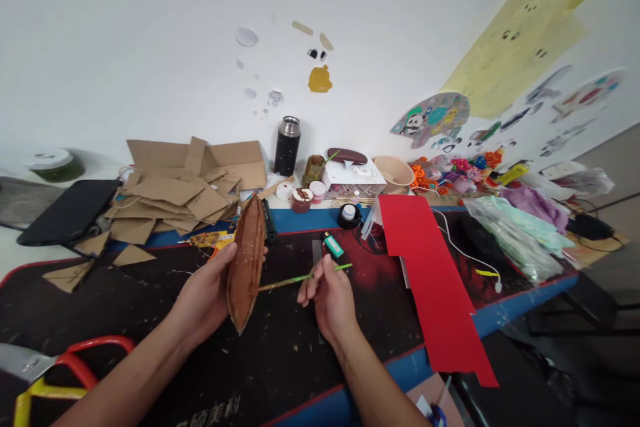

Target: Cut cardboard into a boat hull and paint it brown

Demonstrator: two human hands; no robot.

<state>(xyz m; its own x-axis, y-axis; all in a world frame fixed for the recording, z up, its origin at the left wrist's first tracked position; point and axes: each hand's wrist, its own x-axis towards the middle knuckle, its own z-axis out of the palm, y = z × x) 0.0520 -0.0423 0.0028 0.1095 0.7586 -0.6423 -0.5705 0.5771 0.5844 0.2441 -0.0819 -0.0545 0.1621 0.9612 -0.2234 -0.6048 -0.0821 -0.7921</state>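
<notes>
My left hand (207,297) grips a brown, boat-shaped cardboard piece (247,263), holding it upright on its edge above the dark desk mat (280,353). My right hand (327,293) pinches a thin green paintbrush (305,277) whose tip touches the right side of the brown piece. Both hands are closed on what they hold. A teal lighter (333,245) lies on the mat just beyond the brush.
Cardboard scraps (185,190) are piled at the back left. Behind stand a black flask (287,145), paint pots (303,199), a white box (353,179) and a bowl (393,172). A red sheet (430,273) lies right; plastic bags (515,230) further right. Red and yellow tool handles (70,367) sit near left.
</notes>
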